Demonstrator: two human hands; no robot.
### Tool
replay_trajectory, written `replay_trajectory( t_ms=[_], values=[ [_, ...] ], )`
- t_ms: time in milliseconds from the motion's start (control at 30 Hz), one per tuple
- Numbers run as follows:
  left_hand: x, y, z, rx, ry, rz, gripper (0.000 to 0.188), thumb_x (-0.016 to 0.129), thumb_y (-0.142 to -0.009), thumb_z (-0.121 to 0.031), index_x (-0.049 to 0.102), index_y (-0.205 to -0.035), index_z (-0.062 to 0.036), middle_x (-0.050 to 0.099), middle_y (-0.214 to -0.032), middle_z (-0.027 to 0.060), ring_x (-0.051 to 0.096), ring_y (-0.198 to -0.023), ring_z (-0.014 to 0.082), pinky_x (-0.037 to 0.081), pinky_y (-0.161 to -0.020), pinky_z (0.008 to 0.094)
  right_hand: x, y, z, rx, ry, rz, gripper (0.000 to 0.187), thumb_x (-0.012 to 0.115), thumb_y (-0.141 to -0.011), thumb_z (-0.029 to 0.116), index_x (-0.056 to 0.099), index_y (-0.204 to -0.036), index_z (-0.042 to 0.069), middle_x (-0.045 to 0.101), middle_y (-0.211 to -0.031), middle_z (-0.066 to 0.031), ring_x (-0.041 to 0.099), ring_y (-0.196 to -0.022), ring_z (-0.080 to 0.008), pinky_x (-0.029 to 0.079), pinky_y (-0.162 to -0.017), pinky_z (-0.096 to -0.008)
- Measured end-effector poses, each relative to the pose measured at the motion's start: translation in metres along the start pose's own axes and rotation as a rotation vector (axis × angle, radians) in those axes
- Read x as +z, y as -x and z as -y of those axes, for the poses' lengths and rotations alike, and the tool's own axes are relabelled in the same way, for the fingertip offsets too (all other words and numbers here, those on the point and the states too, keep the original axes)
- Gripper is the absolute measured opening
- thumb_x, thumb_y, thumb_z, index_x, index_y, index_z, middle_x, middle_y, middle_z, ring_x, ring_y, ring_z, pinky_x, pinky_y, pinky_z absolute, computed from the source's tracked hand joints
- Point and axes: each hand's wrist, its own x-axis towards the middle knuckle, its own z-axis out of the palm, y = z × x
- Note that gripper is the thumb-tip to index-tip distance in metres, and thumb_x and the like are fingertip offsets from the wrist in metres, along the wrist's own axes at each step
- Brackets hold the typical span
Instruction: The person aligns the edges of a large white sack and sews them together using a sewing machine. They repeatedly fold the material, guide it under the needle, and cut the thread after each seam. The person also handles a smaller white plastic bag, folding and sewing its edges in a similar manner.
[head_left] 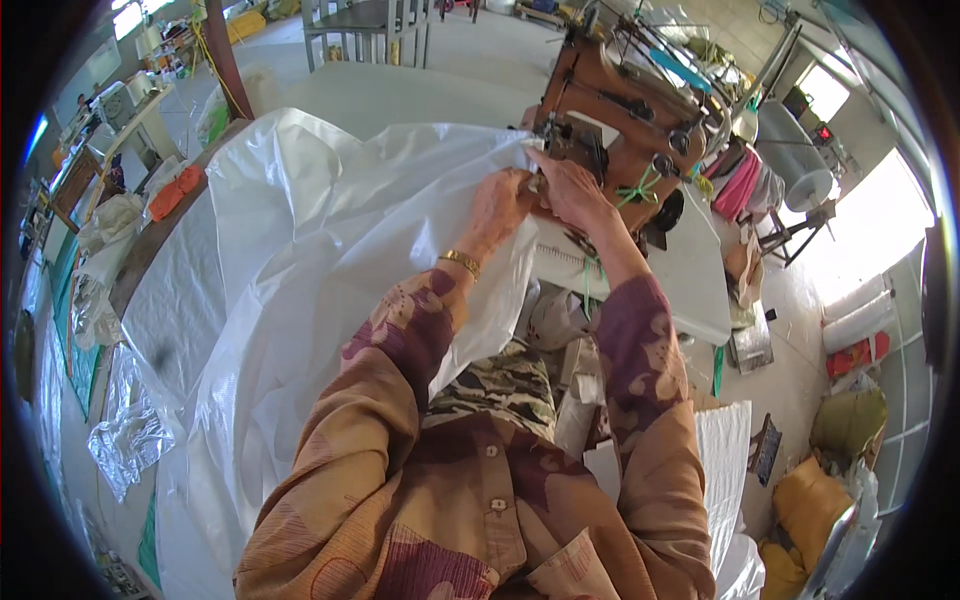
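A large sheet of white woven plastic (330,230) spreads over the table and drapes down on my left side. Its right edge runs up to a brown industrial sewing machine (625,120). My left hand (498,205) is closed on that edge, just in front of the machine's needle area. Close beside it, my right hand (575,190) bends over the same spot, its fingers near the sheet's edge and the machine. What the right fingertips pinch, if anything, is hidden. Green thread (640,188) is tied on the machine's side.
The pale tabletop (690,285) continues right of the machine. A grey metal chair (370,30) stands beyond the table. An orange bundle (178,192) lies at the left edge. Rolls and yellow sacks (815,505) crowd the right floor. Camouflage cloth (500,385) covers my lap.
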Motion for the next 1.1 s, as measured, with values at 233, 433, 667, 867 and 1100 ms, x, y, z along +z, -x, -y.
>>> replay_trajectory(
  t_ms=[233,433,667,867,1100],
  values=[
    [0.006,0.001,-0.007,0.015,0.076,-0.040,0.023,0.063,-0.078,-0.007,0.069,-0.099,-0.0018,0.068,-0.084,0.0200,0.065,-0.083,0.0416,0.052,-0.074,0.0476,-0.098,-0.049,0.016,-0.228,0.335,-1.095,0.032,0.068,-0.091,0.022,0.054,-0.116,0.009,0.065,-0.074,-0.0136,0.064,-0.068,-0.0331,0.044,-0.066,-0.0463],
    [0.008,0.000,-0.002,-0.005,0.062,-0.054,0.027,0.063,-0.079,-0.006,0.070,-0.105,-0.0021,0.067,-0.089,0.0203,0.065,-0.082,0.0412,0.052,-0.074,0.0476,-0.166,-0.078,0.009,0.050,0.207,-0.949,0.077,0.075,-0.081,0.040,0.039,-0.138,0.003,0.056,-0.121,-0.0221,0.056,-0.107,-0.0383,0.034,-0.099,-0.0490],
    [0.011,0.000,-0.015,0.009,0.089,0.004,0.026,0.062,-0.080,-0.003,0.070,-0.104,0.0015,0.068,-0.093,0.0218,0.065,-0.086,0.0415,0.053,-0.075,0.0471,0.020,0.009,0.010,-0.032,-0.073,-0.998,0.024,0.062,-0.087,0.003,0.059,-0.109,0.009,0.064,-0.085,-0.0138,0.061,-0.075,-0.0386,0.047,-0.067,-0.0467],
    [0.016,0.003,-0.001,0.103,-0.031,-0.055,0.026,0.062,-0.079,-0.002,0.069,-0.104,0.0016,0.068,-0.093,0.0231,0.065,-0.086,0.0428,0.054,-0.076,0.0478,0.093,0.060,0.022,0.253,-0.373,-0.575,0.023,0.055,-0.092,0.008,0.049,-0.114,0.007,0.065,-0.084,-0.0214,0.063,-0.081,-0.0421,0.048,-0.070,-0.0521],
    [0.016,-0.011,-0.014,0.085,-0.108,-0.058,0.027,0.064,-0.079,-0.003,0.072,-0.105,0.0021,0.070,-0.093,0.0228,0.068,-0.084,0.0385,0.054,-0.075,0.0436,0.088,0.061,0.024,0.247,-0.353,-0.507,0.023,0.052,-0.093,0.006,0.046,-0.114,0.005,0.065,-0.089,-0.0245,0.063,-0.085,-0.0452,0.049,-0.073,-0.0527]
  ],
)
